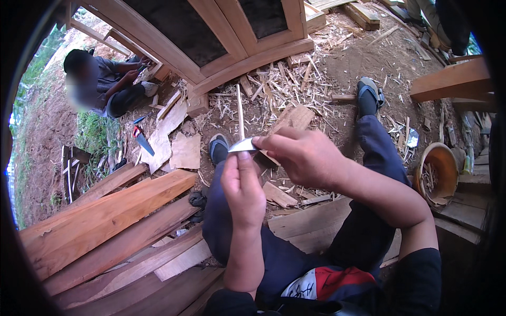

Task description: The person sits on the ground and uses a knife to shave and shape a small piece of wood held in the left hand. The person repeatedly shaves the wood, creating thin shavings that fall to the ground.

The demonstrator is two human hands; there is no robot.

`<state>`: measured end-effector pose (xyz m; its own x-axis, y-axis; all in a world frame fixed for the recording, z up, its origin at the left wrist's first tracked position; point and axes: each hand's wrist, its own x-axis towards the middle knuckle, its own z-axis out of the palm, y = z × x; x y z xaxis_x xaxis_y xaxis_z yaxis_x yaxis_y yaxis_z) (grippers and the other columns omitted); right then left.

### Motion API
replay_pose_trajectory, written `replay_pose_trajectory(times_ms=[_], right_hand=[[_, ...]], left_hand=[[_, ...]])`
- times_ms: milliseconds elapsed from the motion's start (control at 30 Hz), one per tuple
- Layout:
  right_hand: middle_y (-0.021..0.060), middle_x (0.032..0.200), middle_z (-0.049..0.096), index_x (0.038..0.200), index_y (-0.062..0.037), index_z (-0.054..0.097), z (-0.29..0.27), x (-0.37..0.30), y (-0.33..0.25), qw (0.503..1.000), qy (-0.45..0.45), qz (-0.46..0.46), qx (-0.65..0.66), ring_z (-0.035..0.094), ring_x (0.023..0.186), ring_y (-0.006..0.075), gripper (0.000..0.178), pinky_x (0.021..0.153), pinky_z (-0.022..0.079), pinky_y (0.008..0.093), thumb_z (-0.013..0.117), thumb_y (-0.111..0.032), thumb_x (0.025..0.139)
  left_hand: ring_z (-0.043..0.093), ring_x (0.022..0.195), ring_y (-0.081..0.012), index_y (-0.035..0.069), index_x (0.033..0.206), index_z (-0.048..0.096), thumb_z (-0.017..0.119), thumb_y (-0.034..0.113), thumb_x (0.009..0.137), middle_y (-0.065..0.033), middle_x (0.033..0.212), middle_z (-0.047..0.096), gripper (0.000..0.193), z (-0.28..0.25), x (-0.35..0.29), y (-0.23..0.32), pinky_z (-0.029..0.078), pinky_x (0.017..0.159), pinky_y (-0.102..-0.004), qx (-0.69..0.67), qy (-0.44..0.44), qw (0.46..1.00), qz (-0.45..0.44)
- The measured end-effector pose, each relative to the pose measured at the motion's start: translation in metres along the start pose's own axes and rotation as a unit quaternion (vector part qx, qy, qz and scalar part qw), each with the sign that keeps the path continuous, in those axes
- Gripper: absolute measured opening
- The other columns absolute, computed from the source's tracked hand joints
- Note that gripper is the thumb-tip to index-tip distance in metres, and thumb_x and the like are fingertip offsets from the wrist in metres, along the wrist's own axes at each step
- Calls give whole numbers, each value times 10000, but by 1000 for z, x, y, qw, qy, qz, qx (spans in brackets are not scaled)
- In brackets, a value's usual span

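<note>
Both hands at frame centre, over the knees. Left hand (243, 187) and right hand (300, 155) each have fingers closed on a small pale blade (242, 145), one at each end. Looks thin, stiff, light, probably sharp-edged: grip the flat faces, not the edge. Planks (105, 216) lower left, bowl (437, 174) right.

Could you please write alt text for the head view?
A seated person's left hand and right hand together hold a small pale strip above their knees. Planks lie to the left on ground littered with wood shavings, an orange bowl sits to the right, and another person crouches by a wooden frame.
</note>
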<state>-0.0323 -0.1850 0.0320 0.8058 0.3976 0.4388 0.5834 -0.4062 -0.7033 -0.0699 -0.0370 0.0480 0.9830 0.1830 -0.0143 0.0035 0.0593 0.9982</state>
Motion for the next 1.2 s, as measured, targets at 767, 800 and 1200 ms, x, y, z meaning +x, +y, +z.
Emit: replay_pose_trajectory(times_ms=[767,800,1200], right_hand=[[169,896,671,1132,-98,654,16,-5,7,998,30,49,23,669,806,386,279,667,537,464,645,-81,854],[170,922,675,1129,-83,658,19,-5,3,998,27,55,23,671,824,380,280,679,540,449,647,-52,851],[173,899,680,1135,-91,652,34,1,-6,997,16,37,63,675,800,376,289,649,538,441,643,-37,851]], left_hand=[[315,572,12,-13,1050,627,440,222,1058,96,658,392,300,-20,-2,-8,236,493,-197,57,-15,997,-43],[316,571,12,-13,1046,628,441,220,1058,97,657,393,298,-21,-2,-9,237,492,-198,59,-11,997,-38],[330,574,18,-17,1023,633,448,180,1053,99,654,419,272,-26,-1,-20,243,483,-203,47,6,999,-19]])
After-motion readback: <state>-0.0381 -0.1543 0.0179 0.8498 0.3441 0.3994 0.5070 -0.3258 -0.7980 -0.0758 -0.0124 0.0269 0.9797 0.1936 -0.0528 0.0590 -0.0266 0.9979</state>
